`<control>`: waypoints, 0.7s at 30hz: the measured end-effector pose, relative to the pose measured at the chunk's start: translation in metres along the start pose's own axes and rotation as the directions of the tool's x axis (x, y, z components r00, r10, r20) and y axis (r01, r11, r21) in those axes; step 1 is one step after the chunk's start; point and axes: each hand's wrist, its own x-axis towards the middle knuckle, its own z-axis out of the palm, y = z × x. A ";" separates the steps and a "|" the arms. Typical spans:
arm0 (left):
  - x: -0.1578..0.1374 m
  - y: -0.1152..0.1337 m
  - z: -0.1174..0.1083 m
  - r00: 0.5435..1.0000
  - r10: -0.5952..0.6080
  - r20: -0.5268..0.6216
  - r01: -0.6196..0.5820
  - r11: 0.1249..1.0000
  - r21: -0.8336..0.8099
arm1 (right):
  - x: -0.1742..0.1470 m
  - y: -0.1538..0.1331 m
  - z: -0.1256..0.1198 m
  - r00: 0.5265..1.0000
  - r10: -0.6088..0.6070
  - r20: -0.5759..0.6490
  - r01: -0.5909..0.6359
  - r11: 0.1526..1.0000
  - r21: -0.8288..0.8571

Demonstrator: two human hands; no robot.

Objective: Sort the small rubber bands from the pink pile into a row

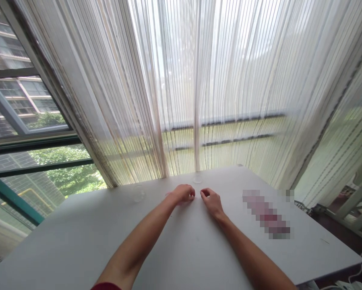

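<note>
- Big backdrop first: the sheer curtain (223, 80) hangs past the far edge of the white table (78, 229).
- Over on the right, a pinkish object (267, 215), blurred into blocks, lies apart from the hands.
- And here's the action: left hand (185, 193) and right hand (210, 200) face each other, near but apart. It looks like fine fingertip work, the next move calling for steady precision.
- Left fingers curl in, right thumb and forefinger come close together; whether either pinches anything, I can't make out.
- A clear dish (139, 193) sits left; a smaller clear dish (198, 181) lies just beyond the hands.
</note>
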 end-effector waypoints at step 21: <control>-0.049 -0.021 -0.021 0.978 -0.046 -0.205 0.010 0.985 -0.173 | -0.006 -0.011 0.004 0.988 -0.094 0.119 0.081 0.991 0.109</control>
